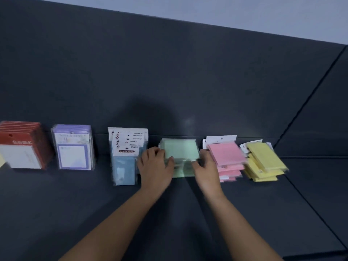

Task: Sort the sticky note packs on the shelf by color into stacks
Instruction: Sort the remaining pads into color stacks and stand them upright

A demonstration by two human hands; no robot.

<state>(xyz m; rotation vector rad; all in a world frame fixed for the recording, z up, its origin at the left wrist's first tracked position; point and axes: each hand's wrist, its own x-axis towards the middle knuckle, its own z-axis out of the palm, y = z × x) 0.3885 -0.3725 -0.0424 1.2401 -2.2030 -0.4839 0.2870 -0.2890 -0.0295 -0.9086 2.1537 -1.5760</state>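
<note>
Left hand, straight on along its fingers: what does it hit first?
The left hand grips the green stack, so that comes first; behind it, probably the shelf's dark back panel.

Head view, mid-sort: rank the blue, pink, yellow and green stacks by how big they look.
1. blue stack, clearly largest.
2. pink stack and yellow stack, too alike to rank; both are fanned out.
3. green stack, smallest showing, though the left hand and right hand holding it cover part.
</note>
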